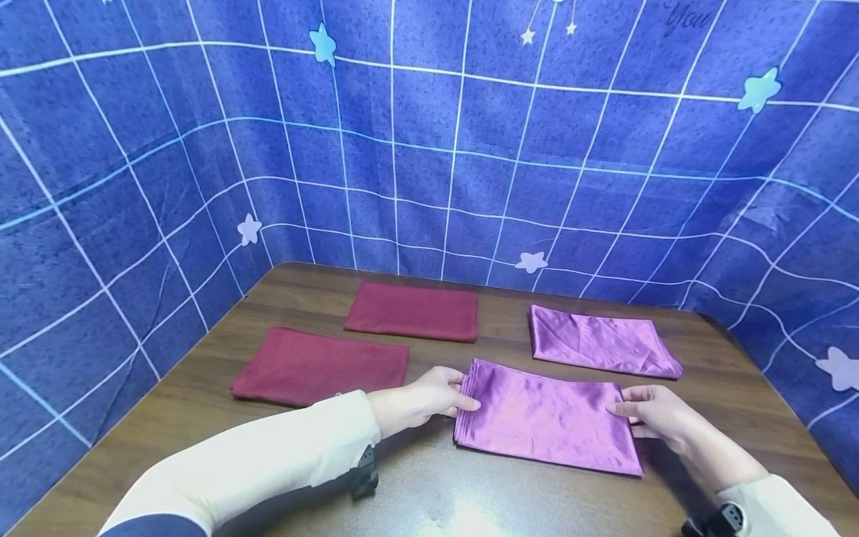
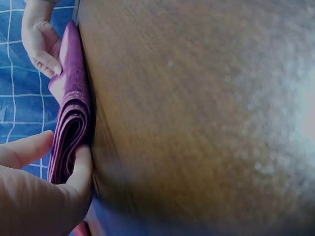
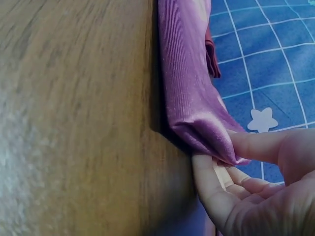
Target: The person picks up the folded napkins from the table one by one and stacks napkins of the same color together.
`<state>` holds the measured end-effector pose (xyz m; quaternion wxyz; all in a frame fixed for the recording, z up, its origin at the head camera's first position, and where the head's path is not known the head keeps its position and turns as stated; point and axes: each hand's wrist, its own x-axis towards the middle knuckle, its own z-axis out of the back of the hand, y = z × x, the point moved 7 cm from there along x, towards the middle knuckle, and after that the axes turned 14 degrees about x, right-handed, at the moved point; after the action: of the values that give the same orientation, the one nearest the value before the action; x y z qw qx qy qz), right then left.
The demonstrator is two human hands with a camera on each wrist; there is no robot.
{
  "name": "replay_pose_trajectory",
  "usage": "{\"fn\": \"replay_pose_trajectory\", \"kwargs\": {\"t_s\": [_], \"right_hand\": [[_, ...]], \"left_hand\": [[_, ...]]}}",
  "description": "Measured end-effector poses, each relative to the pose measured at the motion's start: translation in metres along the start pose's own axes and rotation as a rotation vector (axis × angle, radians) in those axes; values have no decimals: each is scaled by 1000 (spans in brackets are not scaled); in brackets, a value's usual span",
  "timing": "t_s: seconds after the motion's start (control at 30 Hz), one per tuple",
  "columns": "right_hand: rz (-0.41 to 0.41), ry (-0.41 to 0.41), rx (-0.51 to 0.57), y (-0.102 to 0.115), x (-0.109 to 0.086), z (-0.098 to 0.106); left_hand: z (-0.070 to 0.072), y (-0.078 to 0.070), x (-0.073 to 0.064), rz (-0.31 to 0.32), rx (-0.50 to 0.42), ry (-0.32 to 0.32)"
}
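Note:
A folded shiny purple cloth [image 1: 546, 418] lies flat between my two hands near the front of the table. My left hand [image 1: 432, 395] pinches its left end, thumb on top and fingers beneath; the left wrist view shows the stacked, looped layers of the cloth [image 2: 74, 115] at that end. At the opposite end my right hand [image 1: 661, 418] pinches the edge, thumb above. In the right wrist view, the right-hand fingers [image 3: 211, 179] lie under the folded corner of the purple cloth [image 3: 189, 93].
Behind it lies a second folded purple cloth [image 1: 597, 341]. Two folded dark red cloths rest on the left, one farther back [image 1: 412, 311] and one nearer [image 1: 322, 365], partly behind my left arm. A blue star-patterned curtain [image 1: 429, 149] borders the wooden table [image 1: 403, 492].

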<state>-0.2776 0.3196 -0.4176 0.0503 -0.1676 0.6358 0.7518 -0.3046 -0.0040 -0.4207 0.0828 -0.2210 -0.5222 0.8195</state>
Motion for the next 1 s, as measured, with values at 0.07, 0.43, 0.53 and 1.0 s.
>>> {"fn": "replay_pose_trajectory", "kwargs": {"t_s": [0.07,0.43,0.53,1.0], "right_hand": [[-7,11,31,-1,0,-1],[-42,36,94,-8,-5,-5],[-48,54,120,-7,-5,-8],[-50,-5,112,8,-7,-4]], "left_hand": [[0,-1,1,-1,6,-1],[0,3,-1,-43,54,19],[0,5,0,-48,55,25],[7,-3,-1,-31,-7,26]]}}
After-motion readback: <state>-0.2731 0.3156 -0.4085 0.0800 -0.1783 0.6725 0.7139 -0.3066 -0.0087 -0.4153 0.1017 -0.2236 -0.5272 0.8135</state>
